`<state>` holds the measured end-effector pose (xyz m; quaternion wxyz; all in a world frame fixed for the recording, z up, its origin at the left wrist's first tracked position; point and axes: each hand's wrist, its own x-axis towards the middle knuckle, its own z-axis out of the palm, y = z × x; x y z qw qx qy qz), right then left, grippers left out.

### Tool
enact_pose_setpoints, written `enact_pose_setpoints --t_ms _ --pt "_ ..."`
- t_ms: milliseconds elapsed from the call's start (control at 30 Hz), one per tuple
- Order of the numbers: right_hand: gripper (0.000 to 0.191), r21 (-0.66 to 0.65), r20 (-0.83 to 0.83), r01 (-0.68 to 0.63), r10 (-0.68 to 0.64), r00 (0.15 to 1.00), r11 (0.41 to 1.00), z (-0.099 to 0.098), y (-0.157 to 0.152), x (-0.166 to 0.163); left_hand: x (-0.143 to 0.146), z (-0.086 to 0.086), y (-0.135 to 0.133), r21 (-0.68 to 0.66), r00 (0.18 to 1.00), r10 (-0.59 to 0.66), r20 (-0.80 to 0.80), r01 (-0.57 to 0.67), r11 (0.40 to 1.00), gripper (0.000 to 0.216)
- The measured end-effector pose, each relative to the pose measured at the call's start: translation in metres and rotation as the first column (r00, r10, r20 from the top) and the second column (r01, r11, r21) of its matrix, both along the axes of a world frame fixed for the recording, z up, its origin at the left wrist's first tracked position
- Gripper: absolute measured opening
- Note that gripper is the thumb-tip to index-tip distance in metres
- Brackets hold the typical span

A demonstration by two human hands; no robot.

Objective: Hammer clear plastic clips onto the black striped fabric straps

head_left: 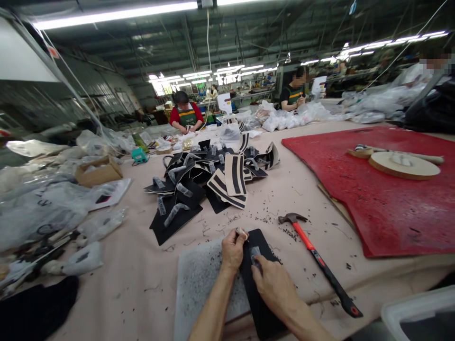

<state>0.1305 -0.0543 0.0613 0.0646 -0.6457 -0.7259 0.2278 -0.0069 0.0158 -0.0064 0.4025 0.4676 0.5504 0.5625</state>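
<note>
Head view: the person's left hand and right hand meet over a black panel, which lies lengthwise at the near edge of the table. The right hand comes in across the panel's right side, its thumb and fingers curled around a plastic-wrapped handle on the upper half of the panel; one end of the handle shows beyond the fingers, and the rest is hidden under them. The left hand is at the panel's upper left edge, its thumb and fingers pinched together on a small pale piece, too small to make out, that pokes out past the fingertips. Whether the left fingers also touch the panel, I cannot tell. The panel's left side runs along a grey speckled board, which lies under the left forearm. To the right of the panel, just beyond the right hand, a claw hammer with a red and black grip lies slantwise, head away from the person. Ahead of both hands is a heap of black pieces with wrapped handles, striped pieces lying on its near right side.
</note>
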Motion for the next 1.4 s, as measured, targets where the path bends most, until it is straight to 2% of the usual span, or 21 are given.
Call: enact_pose_setpoints --t_ms 133,367,500,633,700,767,833,867,900,967,1033,1100,1200,1267,1300,1333,1400 --pt "0.033 -0.065 -0.205 0.026 -0.039 0.978 0.998 0.0 0.008 0.003 -0.002 -0.004 -0.002 -0.017 1.0 -0.019 0.022 0.02 1.0 0.025" --pt "0.035 -0.1 -0.217 0.031 -0.052 0.975 0.994 -0.005 0.009 0.005 -0.001 0.001 -0.005 -0.035 0.996 -0.063 -0.068 0.061 0.998 0.023" --pt "0.038 -0.111 -0.224 0.011 -0.036 0.974 0.994 -0.004 0.006 0.006 0.001 0.007 -0.006 -0.008 0.982 -0.069 -0.176 0.069 0.998 0.02" --pt "0.042 -0.027 -0.267 -0.002 -0.005 0.964 1.0 -0.004 0.012 0.027 0.004 0.011 -0.008 0.034 0.955 -0.06 -0.292 0.073 0.997 0.017" --pt "0.039 0.121 -0.165 0.052 -0.032 0.986 0.991 -0.008 0.021 0.051 0.006 0.011 -0.009 0.056 0.942 -0.054 -0.332 0.077 0.995 0.016" --pt "0.035 0.262 0.046 0.085 -0.1 0.994 0.961 -0.016 0.031 0.082 0.007 0.01 -0.01 0.072 0.933 -0.052 -0.355 0.082 0.994 0.016" --pt "0.034 0.282 0.233 0.098 -0.167 0.958 0.954 -0.027 0.041 0.114 0.009 0.009 -0.01 0.082 0.928 -0.054 -0.37 0.09 0.993 0.015" --pt "0.031 0.244 0.259 0.129 -0.193 0.946 0.961 -0.032 0.045 0.127 0.009 0.009 -0.01 0.086 0.925 -0.055 -0.375 0.093 0.992 0.016" --pt "0.026 0.171 0.209 0.188 -0.222 0.952 0.967 -0.036 0.048 0.138 0.009 0.008 -0.01 0.088 0.923 -0.056 -0.38 0.096 0.991 0.016" --pt "0.012 -0.044 -0.034 0.296 -0.298 0.954 0.954 -0.041 0.052 0.152 0.009 0.008 -0.01 0.091 0.924 -0.06 -0.378 0.101 0.991 0.016" --pt "0.005 -0.255 -0.283 0.29 -0.358 0.89 0.922 -0.039 0.054 0.155 0.009 0.008 -0.01 0.094 0.926 -0.069 -0.372 0.111 0.989 0.016" --pt "0.012 -0.35 -0.409 0.226 -0.365 0.837 0.909 -0.027 0.055 0.149 0.009 0.008 -0.011 0.1 0.926 -0.085 -0.367 0.13 0.986 0.016" --pt "0.018 -0.372 -0.509 0.154 -0.34 0.791 0.915 0.003 0.051 0.131 0.009 0.007 -0.011 0.108 0.931 -0.11 -0.349 0.157 0.982 0.018" --pt "0.02 -0.291 -0.582 0.093 -0.254 0.772 0.952 0.024 0.043 0.118 0.009 0.007 -0.011 0.11 0.935 -0.118 -0.333 0.163 0.981 0.018" --pt "0.021 -0.194 -0.593 0.065 -0.17 0.787 0.979 0.031 0.038 0.112 0.009 0.007 -0.011 0.11 0.936 -0.12 -0.33 0.164 0.98 0.018" --pt "0.022 -0.063 -0.565 0.042 -0.07 0.822 0.997 0.037 0.034 0.107 0.009 0.007 -0.011 0.11 0.936 -0.12 -0.331 0.164 0.98 0.018" --pt "0.023 0.188 -0.375 -0.031 0.101 0.921 0.982 0.04 0.028 0.101 0.009 0.009 -0.011 0.113 0.934 -0.117 -0.338 0.163 0.98 0.018"
